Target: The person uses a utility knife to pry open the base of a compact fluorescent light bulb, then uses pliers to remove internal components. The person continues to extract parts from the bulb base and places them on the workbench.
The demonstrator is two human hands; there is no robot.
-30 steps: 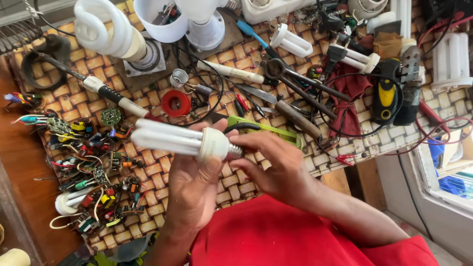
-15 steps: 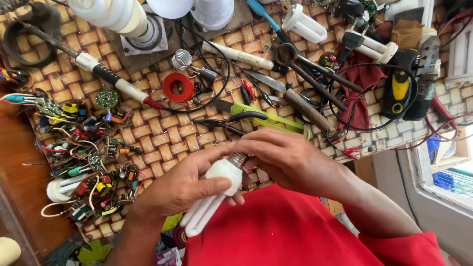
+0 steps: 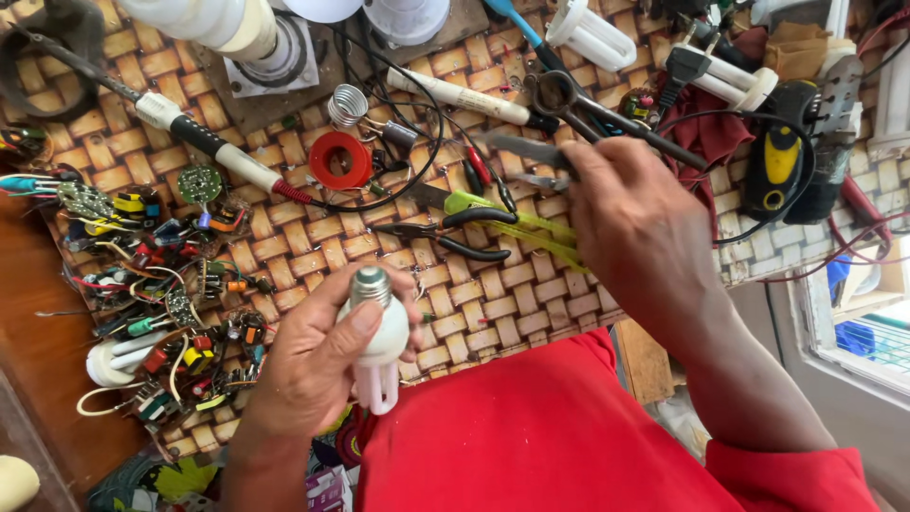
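Bulb (image 3: 377, 337), a white compact fluorescent lamp, is gripped in the left hand (image 3: 318, 365) with its metal screw cap turned up and its folded tubes pointing down toward the red shirt (image 3: 550, 431); the fingers wrap the plastic base and the thumb lies along its side. Beyond it and to the side, the right hand (image 3: 640, 223) is extended over the woven mat (image 3: 493, 303) covering the desk, its fingertips closing on a small grey metal tool (image 3: 526, 152) among the clutter; whether the tool is already lifted cannot be told. Just under that hand lie green-handled pliers (image 3: 512, 223) and a black-handled cutter (image 3: 445, 237). Farther out from the left hand sit a red tape roll (image 3: 339, 159), a soldering iron (image 3: 204, 142) and a heap of small circuit boards and wire offcuts (image 3: 161, 284). Judged from this arrangement, the step in hand is the fetching of a tool while the lamp is held ready; the next move would call for a firm hold on the base and a careful approach to its seam, sparing the glass tubes.
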